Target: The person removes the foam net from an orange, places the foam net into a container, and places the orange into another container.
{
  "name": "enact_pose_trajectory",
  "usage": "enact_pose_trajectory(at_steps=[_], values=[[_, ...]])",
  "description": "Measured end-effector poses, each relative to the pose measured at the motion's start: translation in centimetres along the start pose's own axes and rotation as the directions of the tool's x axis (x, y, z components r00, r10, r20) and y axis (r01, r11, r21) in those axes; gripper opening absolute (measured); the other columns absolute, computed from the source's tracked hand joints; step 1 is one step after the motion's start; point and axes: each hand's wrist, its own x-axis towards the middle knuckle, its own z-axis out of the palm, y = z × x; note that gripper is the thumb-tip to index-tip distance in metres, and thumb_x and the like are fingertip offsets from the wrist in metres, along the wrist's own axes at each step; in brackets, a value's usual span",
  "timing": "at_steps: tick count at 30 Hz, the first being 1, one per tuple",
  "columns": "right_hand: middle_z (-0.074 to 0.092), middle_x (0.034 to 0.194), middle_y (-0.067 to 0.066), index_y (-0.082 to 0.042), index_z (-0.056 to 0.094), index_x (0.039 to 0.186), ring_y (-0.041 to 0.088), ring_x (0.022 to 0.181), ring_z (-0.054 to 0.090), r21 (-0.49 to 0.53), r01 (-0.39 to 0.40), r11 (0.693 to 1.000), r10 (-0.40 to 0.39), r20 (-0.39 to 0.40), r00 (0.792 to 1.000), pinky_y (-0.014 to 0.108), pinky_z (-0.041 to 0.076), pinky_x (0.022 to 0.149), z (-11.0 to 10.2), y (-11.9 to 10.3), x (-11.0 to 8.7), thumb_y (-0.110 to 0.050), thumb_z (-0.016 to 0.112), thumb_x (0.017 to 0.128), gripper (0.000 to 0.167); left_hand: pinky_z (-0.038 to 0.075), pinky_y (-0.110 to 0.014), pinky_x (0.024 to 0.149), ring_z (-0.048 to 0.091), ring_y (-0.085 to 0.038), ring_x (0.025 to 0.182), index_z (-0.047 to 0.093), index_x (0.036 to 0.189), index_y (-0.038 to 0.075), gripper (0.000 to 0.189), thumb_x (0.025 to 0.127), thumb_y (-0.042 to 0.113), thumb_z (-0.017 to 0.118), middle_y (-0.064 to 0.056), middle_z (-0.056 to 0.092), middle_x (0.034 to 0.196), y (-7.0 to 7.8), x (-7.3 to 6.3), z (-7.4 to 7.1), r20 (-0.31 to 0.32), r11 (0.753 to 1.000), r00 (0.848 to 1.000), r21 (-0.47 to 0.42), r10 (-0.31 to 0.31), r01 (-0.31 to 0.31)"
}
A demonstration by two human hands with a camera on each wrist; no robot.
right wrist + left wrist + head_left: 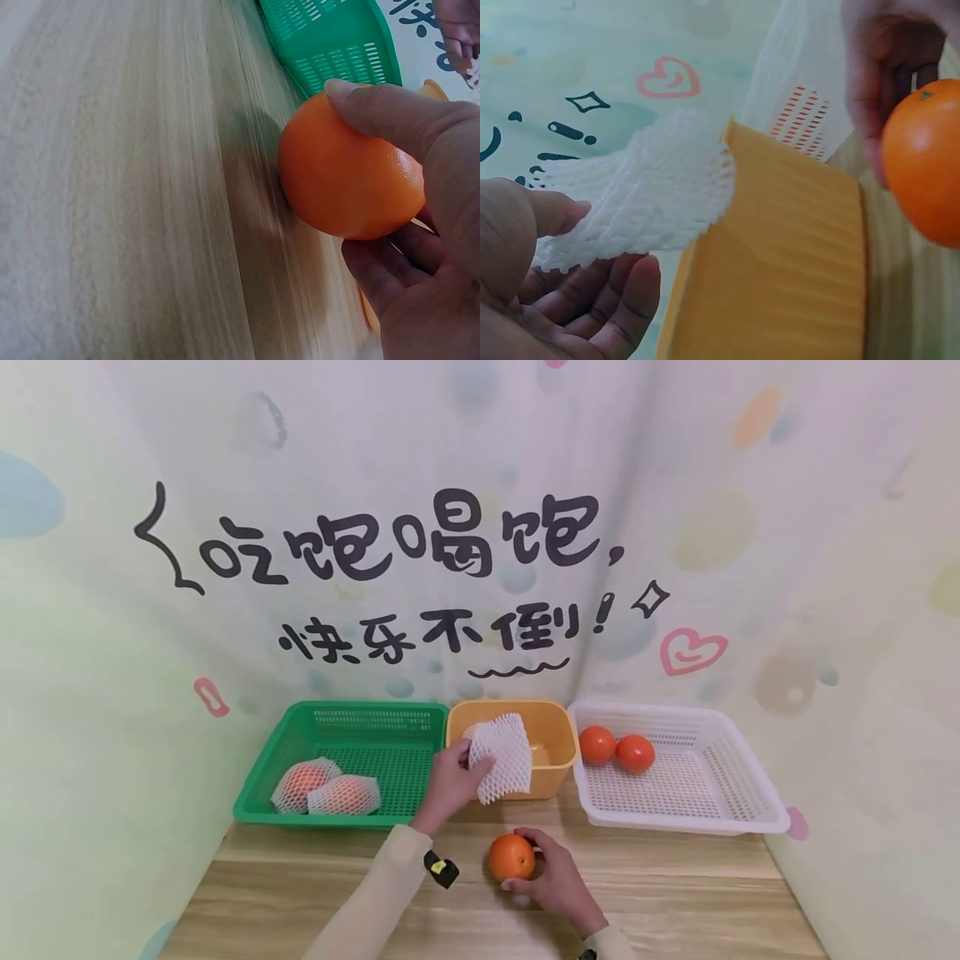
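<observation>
My left hand [453,781] pinches a white foam net sleeve [501,758] between thumb and fingers, holding it up over the front of the yellow bin [551,777]. In the left wrist view the foam net sleeve [652,187] looks flattened, with nothing inside it. An orange [512,858] is gripped by my right hand [555,872] over the wooden table, in front of the bin. Seen from the right wrist, the thumb lies on one side of the orange [352,169] and the fingers curl under the other.
At the left stands a green basket [405,760] with two fruits in foam nets [345,795]. A white basket [675,785] at the right holds two red-orange tomatoes [635,753]. The wooden table [300,893] stretches in front; a printed curtain [420,443] hangs behind.
</observation>
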Motion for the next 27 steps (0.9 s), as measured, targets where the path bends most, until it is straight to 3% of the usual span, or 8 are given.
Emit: enact_pose_trajectory(at_steps=[9,15,18,23,27], values=[[0.063,0.135,0.002,-0.016,0.057,0.14,0.022,0.119,0.06,0.028,-0.059,0.998,0.059,0.024,0.998,0.05,0.053,0.103,0.1,-0.1,0.0,-0.038,0.093,0.073,0.08,0.055,-0.025,0.063,0.065,-0.013,0.073,0.072,0.112,0.007,0.022,0.096,0.023,0.071,-0.009,0.076,0.096,1.8,4.0,-0.3,0.044,0.995,0.995,0.051,-0.09,0.088],[0.063,0.135,0.004,-0.015,0.056,0.141,0.023,0.119,0.06,0.038,-0.051,0.998,0.051,0.018,0.999,0.052,0.052,0.103,0.0,-0.3,-0.1,-0.035,0.093,0.073,0.08,0.055,-0.025,0.058,0.065,-0.014,0.069,0.072,0.115,0.008,0.025,0.097,0.025,0.07,-0.008,0.073,0.093,1.7,6.5,0.2,0.063,0.982,0.988,0.136,-0.141,0.131],[0.063,0.136,0.005,-0.012,0.056,0.141,0.025,0.119,0.06,0.038,-0.049,0.998,0.048,0.019,0.999,0.053,0.052,0.103,0.0,-0.5,-0.2,-0.033,0.093,0.073,0.081,0.052,-0.024,0.053,0.062,-0.015,0.062,0.072,0.11,0.007,0.023,0.098,0.027,0.069,-0.007,0.069,0.084,1.6,7.4,0.6,0.065,0.973,0.984,0.177,-0.164,0.15],[0.063,0.136,0.005,-0.011,0.055,0.142,0.025,0.12,0.06,0.039,-0.068,0.997,0.067,0.022,0.997,0.054,0.052,0.104,0.0,-0.6,-0.2,-0.034,0.093,0.073,0.082,0.053,-0.025,0.053,0.062,-0.017,0.058,0.071,0.105,0.005,0.021,0.098,0.025,0.07,-0.008,0.067,0.078,1.7,8.2,1.3,0.084,0.966,0.973,0.162,-0.217,0.202],[0.063,0.136,0.005,-0.011,0.055,0.143,0.025,0.12,0.061,0.038,-0.069,0.997,0.068,0.018,0.998,0.054,0.051,0.104,0.1,-0.5,-0.2,-0.035,0.093,0.073,0.083,0.053,-0.025,0.052,0.06,-0.015,0.056,0.067,0.087,0.007,0.022,0.097,0.026,0.072,-0.003,0.061,0.07,1.1,8.7,2.2,0.118,0.952,0.954,0.17,-0.275,0.254]])
